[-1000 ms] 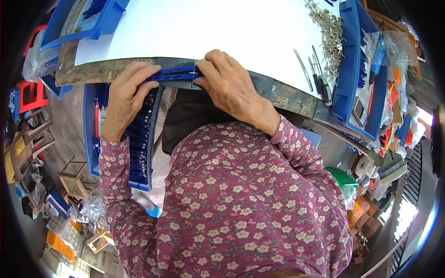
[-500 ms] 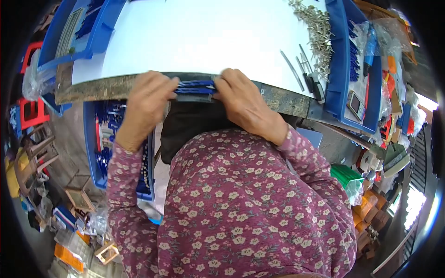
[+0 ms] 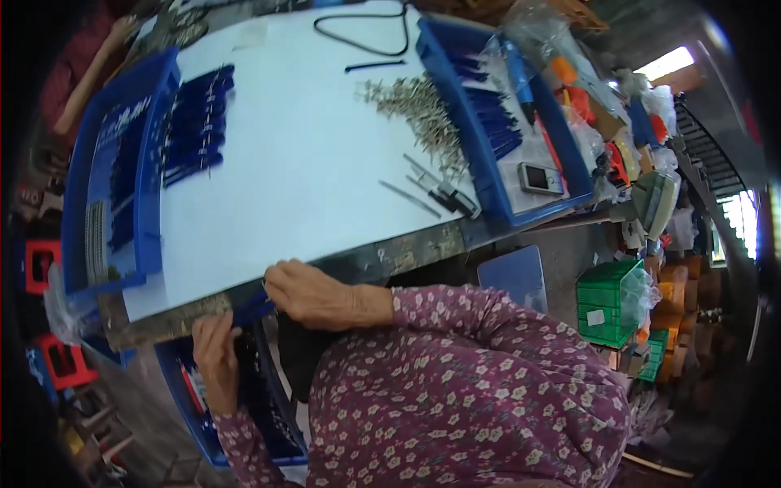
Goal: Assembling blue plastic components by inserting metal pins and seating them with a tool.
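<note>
At the table's front edge, a bundle of thin blue strips (image 3: 257,307) spans the gap between my hands, partly hidden by fingers. My right hand (image 3: 307,296) has its fingers curled on the bundle's right end. Lower and to the left, my left hand (image 3: 215,351) is closed at the other end, slightly blurred. Just beneath it hangs a blue bin (image 3: 175,390) holding more dark blue pieces. Rows of dark blue pieces (image 3: 199,122) lie on the white tabletop (image 3: 285,163).
A blue tray (image 3: 149,195) stands at the left; another blue tray (image 3: 521,218) with a small grey device (image 3: 540,178) is at the right. Beside it lie a pile of small metal parts (image 3: 423,118) and hand tools (image 3: 447,198). A co-worker's arm (image 3: 85,81) shows far left.
The view has swung right and shows more of the tabletop. Both hands, with the blue strips, have moved left and lower along the table edge, toward the blue bin.
</note>
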A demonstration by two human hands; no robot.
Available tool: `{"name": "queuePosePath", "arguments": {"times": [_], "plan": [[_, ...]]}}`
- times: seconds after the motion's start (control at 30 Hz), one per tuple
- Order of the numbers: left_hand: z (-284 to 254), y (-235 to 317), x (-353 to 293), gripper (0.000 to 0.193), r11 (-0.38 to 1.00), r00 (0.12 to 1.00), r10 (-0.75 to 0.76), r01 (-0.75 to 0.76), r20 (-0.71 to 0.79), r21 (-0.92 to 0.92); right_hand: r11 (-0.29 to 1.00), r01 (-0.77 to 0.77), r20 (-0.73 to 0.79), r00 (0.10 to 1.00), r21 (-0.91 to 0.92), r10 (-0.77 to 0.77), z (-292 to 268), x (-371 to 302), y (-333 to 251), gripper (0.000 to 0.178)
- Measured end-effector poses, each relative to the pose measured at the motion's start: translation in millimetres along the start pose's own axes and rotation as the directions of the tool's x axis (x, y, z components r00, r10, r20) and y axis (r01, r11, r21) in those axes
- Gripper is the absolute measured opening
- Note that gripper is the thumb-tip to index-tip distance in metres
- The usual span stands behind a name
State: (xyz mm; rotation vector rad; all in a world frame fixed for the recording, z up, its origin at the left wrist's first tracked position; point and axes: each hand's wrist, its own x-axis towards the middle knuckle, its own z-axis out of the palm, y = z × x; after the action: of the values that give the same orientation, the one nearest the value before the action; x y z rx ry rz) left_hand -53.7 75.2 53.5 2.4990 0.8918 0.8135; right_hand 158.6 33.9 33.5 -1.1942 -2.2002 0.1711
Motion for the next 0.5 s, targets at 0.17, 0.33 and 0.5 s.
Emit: {"name": "queuePosePath", "arguments": {"times": [0.17, 0.33, 0.5], "plan": [[16, 17, 11, 0.031, 0.993, 0.993, 0.113, -0.113, 0.015, 0.040, 0.996, -0.081, 0.004, 0.997, 0.037, 0.081, -19, -29, 5, 0.021], [55, 39, 30, 0.033, 0.974, 0.974, 0.225, -0.224, 0.033, -0.022, 0.971, -0.236, 0.047, 0.970, -0.032, 0.237, -48, -71, 12, 0.029], [61, 50, 37, 0.030, 0.969, 0.970, 0.243, -0.244, -0.026, -0.038, 0.960, -0.274, -0.007, 0.961, 0.060, 0.275, -66, -70, 20, 0.036]]}}
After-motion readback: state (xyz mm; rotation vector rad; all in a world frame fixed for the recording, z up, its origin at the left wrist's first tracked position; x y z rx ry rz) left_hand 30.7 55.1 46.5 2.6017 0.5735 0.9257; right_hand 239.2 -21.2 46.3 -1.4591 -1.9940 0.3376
